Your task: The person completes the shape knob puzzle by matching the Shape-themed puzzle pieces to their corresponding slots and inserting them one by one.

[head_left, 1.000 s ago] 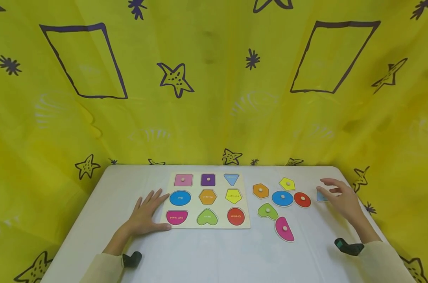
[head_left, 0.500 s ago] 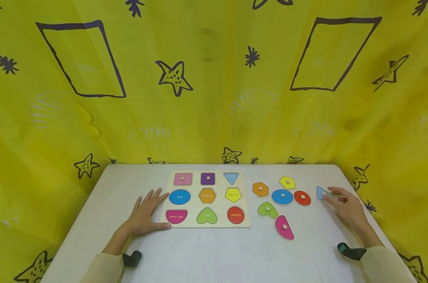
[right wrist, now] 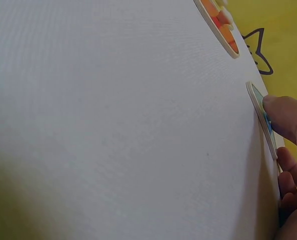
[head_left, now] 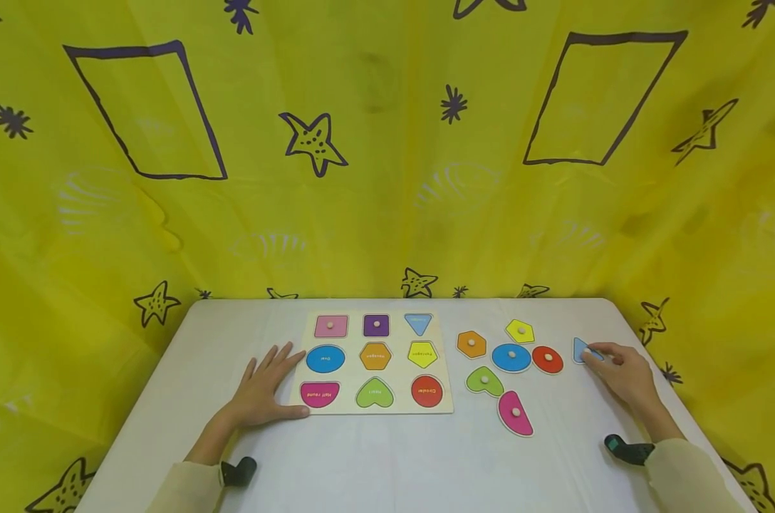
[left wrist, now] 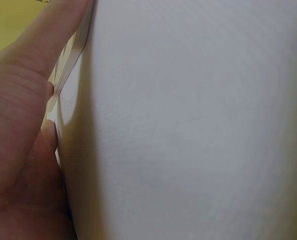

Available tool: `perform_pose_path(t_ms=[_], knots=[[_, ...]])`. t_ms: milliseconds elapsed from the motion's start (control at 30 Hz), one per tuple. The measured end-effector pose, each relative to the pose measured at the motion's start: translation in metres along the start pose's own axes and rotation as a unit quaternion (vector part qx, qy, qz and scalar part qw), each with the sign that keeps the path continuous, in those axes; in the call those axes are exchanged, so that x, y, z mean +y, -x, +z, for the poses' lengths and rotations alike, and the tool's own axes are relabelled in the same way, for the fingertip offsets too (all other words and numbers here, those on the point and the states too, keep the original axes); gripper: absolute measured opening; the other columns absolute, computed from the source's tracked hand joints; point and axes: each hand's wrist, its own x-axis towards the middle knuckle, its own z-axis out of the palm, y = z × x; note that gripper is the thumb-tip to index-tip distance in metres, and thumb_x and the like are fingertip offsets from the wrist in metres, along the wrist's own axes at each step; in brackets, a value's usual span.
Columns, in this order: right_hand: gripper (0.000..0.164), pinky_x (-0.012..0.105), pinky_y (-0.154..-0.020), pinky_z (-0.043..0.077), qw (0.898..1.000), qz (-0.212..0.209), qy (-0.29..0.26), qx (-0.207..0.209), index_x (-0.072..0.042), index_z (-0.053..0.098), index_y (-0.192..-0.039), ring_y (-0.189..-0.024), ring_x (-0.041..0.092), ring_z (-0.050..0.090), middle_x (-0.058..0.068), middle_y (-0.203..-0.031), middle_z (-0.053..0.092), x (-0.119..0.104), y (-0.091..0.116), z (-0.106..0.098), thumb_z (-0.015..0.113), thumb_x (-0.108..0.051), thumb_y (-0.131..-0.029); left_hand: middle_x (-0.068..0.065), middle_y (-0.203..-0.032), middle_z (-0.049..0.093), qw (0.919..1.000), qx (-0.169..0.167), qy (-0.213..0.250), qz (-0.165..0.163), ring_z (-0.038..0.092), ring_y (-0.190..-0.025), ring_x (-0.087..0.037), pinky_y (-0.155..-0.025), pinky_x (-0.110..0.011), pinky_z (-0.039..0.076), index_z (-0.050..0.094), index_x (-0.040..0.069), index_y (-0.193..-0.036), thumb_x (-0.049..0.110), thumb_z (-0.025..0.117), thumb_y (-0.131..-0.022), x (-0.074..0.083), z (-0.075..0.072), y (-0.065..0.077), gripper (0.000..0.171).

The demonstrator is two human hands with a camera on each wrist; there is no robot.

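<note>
My right hand (head_left: pixel 625 376) is at the right side of the table, thumb and finger pinching the light blue triangle puzzle piece (head_left: pixel 578 349) at its middle. In the right wrist view the thumb (right wrist: pixel 286 117) covers most of the triangle's face, and its pale edge shows close over the white cloth. My left hand (head_left: pixel 262 392) lies with fingers spread at the left edge of the puzzle board (head_left: pixel 347 400), thumb and fingertips right at that edge. On the board, a pink rectangle (head_left: pixel 340 328) and a purple square (head_left: pixel 385 329) with knobs sit in the far row.
Between board and right hand lie several knobbed pieces: orange hexagon (head_left: pixel 466 352), yellow pentagon (head_left: pixel 526 338), blue oval (head_left: pixel 503 363), red circle (head_left: pixel 550 367), green heart (head_left: pixel 480 388) and magenta half round (head_left: pixel 519 425). A yellow patterned curtain (head_left: pixel 375 214) stands behind the white table (head_left: pixel 387 463).
My right hand has come down onto the triangle piece, its thumb and finger closing at the piece's middle. The left hand and board have stayed in place.
</note>
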Motion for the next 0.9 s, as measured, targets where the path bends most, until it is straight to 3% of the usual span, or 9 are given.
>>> perform_pose_path(t_ms=[333,900], knots=[[0.051,0.071,-0.096,0.041,1.0,-0.016,-0.001,0.025,0.005,0.064,-0.126,-0.121,0.058,0.044,0.039,-0.137,0.046,0.002,-0.0015,0.0035,0.059,-0.041,-0.103,-0.019,-0.167,0.028,0.9999,-0.008,-0.005,-0.005,0.013,-0.153,-0.048,-0.117,-0.074,0.001,0.042,0.017,-0.158,0.065,0.082,-0.072,-0.0012,0.0001,0.0005,0.106],[0.051,0.072,-0.096,0.04,1.0,-0.014,-0.007,0.026,0.005,0.064,-0.126,-0.121,0.058,0.044,0.038,-0.137,0.047,0.0009,-0.0005,0.0035,0.06,-0.04,-0.103,-0.02,-0.166,0.029,1.0,0.001,-0.008,0.006,0.016,-0.152,-0.05,-0.116,-0.076,0.003,0.042,0.015,-0.158,0.065,0.082,-0.072,-0.0001,-0.0007,0.0005,0.106]])
